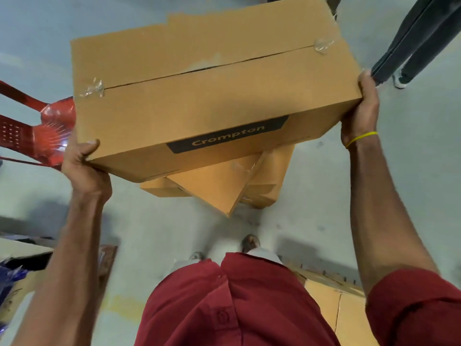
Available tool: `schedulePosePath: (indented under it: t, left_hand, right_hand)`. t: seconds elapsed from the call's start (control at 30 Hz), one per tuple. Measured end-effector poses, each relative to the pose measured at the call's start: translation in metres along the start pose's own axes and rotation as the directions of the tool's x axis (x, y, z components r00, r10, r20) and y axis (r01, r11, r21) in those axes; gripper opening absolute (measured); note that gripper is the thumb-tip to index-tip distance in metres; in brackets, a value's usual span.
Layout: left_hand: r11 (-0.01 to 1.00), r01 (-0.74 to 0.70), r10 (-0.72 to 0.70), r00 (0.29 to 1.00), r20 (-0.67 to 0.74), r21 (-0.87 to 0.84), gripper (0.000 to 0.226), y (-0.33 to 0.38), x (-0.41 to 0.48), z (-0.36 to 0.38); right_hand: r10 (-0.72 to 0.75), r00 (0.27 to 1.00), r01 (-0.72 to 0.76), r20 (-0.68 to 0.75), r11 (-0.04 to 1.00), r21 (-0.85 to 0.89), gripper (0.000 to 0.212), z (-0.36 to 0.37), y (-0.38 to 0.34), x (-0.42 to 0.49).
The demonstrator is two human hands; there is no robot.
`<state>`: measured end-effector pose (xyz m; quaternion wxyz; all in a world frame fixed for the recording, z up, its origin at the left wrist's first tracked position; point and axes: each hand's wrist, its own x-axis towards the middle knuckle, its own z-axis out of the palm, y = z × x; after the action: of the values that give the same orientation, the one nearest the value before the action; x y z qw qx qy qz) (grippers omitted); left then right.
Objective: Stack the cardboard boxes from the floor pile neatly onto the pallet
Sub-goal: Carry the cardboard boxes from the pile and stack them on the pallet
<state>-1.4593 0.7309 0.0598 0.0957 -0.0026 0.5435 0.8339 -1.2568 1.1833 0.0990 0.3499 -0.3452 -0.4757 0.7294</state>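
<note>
A large brown cardboard box [204,96] with a black "Crompton" label is held up in the air in front of my chest. My left hand [81,161] grips its near left corner, thumb on the top edge. My right hand [361,113] clasps its right side, a yellow band on that wrist. The box's top flaps are closed, with torn tape at both ends of the seam. Below it, on the grey floor, lie more cardboard boxes [224,188], partly hidden by the held box. No pallet is visible.
A red plastic chair [37,126] stands at the left. Another person's legs [409,46] are at the upper right. Flat cardboard [349,310] lies on the floor at the lower right. Clutter and a box [22,270] sit at the lower left.
</note>
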Motion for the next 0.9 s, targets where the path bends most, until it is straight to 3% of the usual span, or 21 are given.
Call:
schedulePosePath:
  t: [0.07,0.17,0.2,0.3,0.33,0.4,0.47,0.57,0.63,0.7,0.77,0.9]
  left_hand:
    - [1.000,0.013,-0.013,0.999,0.030,0.000,0.084,0.018,-0.015,0.013]
    - [0.996,0.042,-0.055,0.986,0.155,0.084,0.030,0.020,-0.019,0.018]
    - [0.993,0.046,-0.066,0.979,0.193,0.108,0.035,0.021,-0.019,0.014]
    - [0.978,0.132,-0.175,0.939,0.296,0.162,0.100,0.026,-0.010,0.009]
    - [0.972,0.143,-0.203,0.908,0.367,0.184,0.099,0.026,-0.009,0.010]
    - [0.968,0.092,-0.199,0.846,0.495,0.232,0.062,0.026,-0.019,0.020]
    - [0.952,0.078,-0.250,0.754,0.607,0.296,0.058,0.020,-0.035,0.034]
    - [0.944,0.124,-0.312,0.635,0.707,0.306,0.056,0.011,-0.055,0.054]
    - [0.936,0.124,-0.343,0.543,0.766,0.331,0.056,0.002,-0.075,0.071]
    - [0.927,0.116,-0.371,0.433,0.822,0.358,0.062,-0.010,-0.096,0.086]
    - [0.938,0.074,-0.344,0.290,0.893,0.337,0.072,-0.020,-0.121,0.103]
    - [0.920,0.070,-0.390,0.073,0.918,0.385,0.077,-0.047,-0.173,0.137]
  right_hand:
    - [-0.080,0.997,0.080,-0.013,0.997,0.011,0.033,-0.016,-0.003,-0.030]
    - [-0.099,0.987,0.108,-0.128,0.992,0.061,0.031,-0.053,-0.004,-0.092]
    - [-0.129,0.971,0.143,-0.202,0.988,0.056,0.033,-0.066,-0.004,-0.111]
    - [-0.181,0.913,0.218,-0.366,0.974,0.063,0.035,-0.093,-0.007,-0.182]
    - [-0.187,0.878,0.240,-0.441,0.968,0.067,0.036,-0.104,-0.005,-0.208]
    - [-0.180,0.817,0.262,-0.548,0.962,0.075,0.048,-0.124,0.000,-0.258]
    - [-0.172,0.714,0.291,-0.679,0.955,0.065,0.050,-0.136,0.005,-0.316]
    - [-0.119,0.650,0.274,-0.750,0.958,0.086,0.033,-0.147,0.011,-0.399]
    - [-0.098,0.584,0.291,-0.806,0.952,0.095,0.051,-0.164,0.018,-0.454]
    - [-0.116,0.467,0.342,-0.877,0.938,0.058,0.056,-0.165,0.019,-0.501]
    - [-0.102,0.413,0.330,-0.905,0.943,0.044,0.030,-0.168,0.023,-0.541]
    - [-0.104,0.212,0.367,-0.972,0.930,-0.019,0.017,-0.185,0.033,-0.618]
